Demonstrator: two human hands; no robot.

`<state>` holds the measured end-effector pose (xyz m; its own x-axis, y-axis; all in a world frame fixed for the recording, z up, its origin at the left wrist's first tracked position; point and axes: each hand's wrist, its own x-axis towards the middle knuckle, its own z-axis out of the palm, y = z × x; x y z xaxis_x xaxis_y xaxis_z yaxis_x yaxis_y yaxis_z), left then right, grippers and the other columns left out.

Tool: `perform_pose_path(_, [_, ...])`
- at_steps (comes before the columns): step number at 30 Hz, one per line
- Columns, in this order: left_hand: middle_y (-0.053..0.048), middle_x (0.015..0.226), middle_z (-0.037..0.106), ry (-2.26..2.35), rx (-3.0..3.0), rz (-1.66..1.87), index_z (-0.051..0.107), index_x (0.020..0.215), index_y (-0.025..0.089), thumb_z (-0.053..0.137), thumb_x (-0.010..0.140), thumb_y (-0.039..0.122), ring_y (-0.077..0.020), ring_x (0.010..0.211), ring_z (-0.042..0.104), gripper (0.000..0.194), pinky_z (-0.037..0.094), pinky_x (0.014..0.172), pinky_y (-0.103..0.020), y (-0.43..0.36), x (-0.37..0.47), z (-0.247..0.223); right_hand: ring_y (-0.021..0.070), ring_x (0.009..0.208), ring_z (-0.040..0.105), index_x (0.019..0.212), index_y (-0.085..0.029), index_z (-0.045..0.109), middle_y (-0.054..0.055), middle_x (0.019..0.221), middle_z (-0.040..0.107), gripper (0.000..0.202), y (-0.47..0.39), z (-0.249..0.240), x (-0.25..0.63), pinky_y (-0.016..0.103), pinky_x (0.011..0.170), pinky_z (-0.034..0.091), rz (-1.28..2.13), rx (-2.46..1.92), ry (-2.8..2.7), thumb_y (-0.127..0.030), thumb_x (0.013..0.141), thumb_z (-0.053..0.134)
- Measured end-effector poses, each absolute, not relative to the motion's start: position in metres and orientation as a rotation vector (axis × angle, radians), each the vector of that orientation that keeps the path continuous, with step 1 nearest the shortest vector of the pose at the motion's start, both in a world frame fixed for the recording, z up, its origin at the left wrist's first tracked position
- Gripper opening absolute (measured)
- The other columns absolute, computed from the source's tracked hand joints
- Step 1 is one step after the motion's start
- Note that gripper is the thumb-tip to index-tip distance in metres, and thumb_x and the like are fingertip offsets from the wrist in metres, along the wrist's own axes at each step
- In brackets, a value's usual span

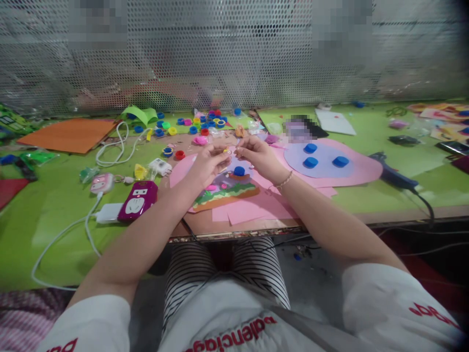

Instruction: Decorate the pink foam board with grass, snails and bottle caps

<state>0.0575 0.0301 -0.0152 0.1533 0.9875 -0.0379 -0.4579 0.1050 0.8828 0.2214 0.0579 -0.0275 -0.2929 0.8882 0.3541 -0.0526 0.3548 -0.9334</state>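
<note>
My left hand (213,162) and my right hand (256,155) are raised close together over a pink and lilac craft sheet. The fingertips of both are pinched around something too small to make out, with a bit of yellow by the left ones. Below them on the sheet lie a blue cap (239,171), small pink pieces and a green and orange layered strip (225,197). To the right, a second pink sheet (361,164) bears a lilac shape (324,168) with several blue caps (310,162) on it.
Colourful bottle caps (193,130) are scattered behind my hands. At left are a purple power bank (138,200), a white cable (58,239) and orange sheets (69,135). A dark glue gun (397,176) lies at right, its cord hanging over the table edge.
</note>
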Motion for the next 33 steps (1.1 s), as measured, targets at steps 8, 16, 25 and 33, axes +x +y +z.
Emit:
perform_pose_path(8, [0.001, 0.074, 0.064, 0.790, 0.876, 1.249, 0.057, 0.080, 0.015, 0.066, 0.068, 0.003, -0.0082, 0.063, 0.060, 0.019, 0.049, 0.075, -0.027, 0.0298, 0.0572, -0.0161, 0.0081, 0.066, 0.054, 0.077, -0.018, 0.054, -0.003, 0.072, 0.055, 0.023, 0.0562, -0.0262, 0.2209, 0.022, 0.063, 0.047, 1.130, -0.820, -1.592, -0.036, 0.074, 0.068])
perform_pose_path(16, [0.002, 0.073, 0.063, 0.798, 0.886, 1.235, 0.060, 0.078, 0.015, 0.069, 0.066, 0.005, -0.0072, 0.064, 0.058, 0.018, 0.048, 0.076, -0.026, 0.0298, 0.0580, -0.0156, 0.0099, 0.073, 0.059, 0.090, -0.019, 0.061, -0.001, 0.079, 0.062, 0.031, 0.0580, -0.0283, 0.2211, 0.025, 0.071, 0.051, 1.164, -0.792, -1.554, -0.041, 0.071, 0.071])
perform_pose_path(25, [0.001, 0.080, 0.065, 0.798, 0.906, 1.295, 0.061, 0.078, 0.015, 0.073, 0.066, 0.012, -0.0094, 0.076, 0.061, 0.017, 0.048, 0.078, -0.026, 0.0340, 0.0579, -0.0201, 0.0091, 0.067, 0.055, 0.077, -0.017, 0.062, -0.001, 0.074, 0.061, 0.032, 0.0573, -0.0267, 0.2211, 0.024, 0.065, 0.048, 1.059, -0.847, -1.560, -0.044, 0.066, 0.075])
perform_pose_path(33, [-0.002, 0.084, 0.068, 0.672, 0.922, 1.203, 0.059, 0.080, 0.015, 0.073, 0.067, 0.009, -0.0152, 0.082, 0.066, 0.020, 0.048, 0.086, -0.036, 0.0285, 0.0601, -0.0183, 0.0110, 0.065, 0.052, 0.069, -0.018, 0.062, 0.000, 0.069, 0.060, 0.032, 0.0560, -0.0280, 0.2175, 0.026, 0.063, 0.045, 0.952, -0.896, -1.562, -0.049, 0.068, 0.071])
